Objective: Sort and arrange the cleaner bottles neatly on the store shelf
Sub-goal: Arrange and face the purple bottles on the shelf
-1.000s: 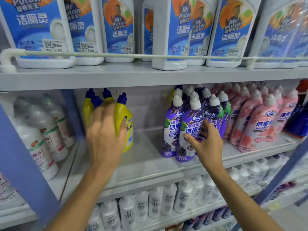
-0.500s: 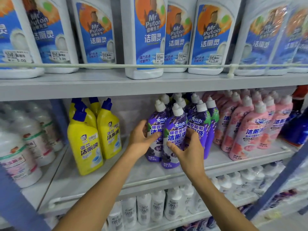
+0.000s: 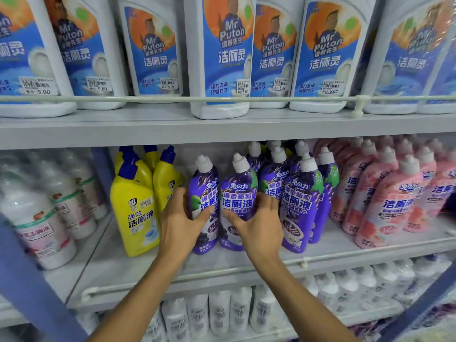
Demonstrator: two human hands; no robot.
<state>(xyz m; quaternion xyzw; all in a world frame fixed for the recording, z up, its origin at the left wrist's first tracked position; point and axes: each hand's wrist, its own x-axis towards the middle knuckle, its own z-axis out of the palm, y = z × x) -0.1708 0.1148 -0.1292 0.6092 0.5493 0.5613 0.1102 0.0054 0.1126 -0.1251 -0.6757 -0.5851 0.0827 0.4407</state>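
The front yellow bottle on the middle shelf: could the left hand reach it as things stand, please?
Probably yes. The left hand grips the left purple bottle just beside the front yellow bottle, with nothing between them; it must let go first. The right hand holds the next purple bottle.

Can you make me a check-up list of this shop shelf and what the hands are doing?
Surface: grey middle shelf, bottles standing on it.
Job's things: left purple bottle and right purple bottle standing side by side; yellow bottles to their left, pink bottles further right.
Clutter: nothing seen.
Hands: left hand grips the left purple bottle; right hand grips the right purple bottle.
Cables: nothing seen.
Surroundings: Mr Puton bottles above, behind a rail; white bottles below.
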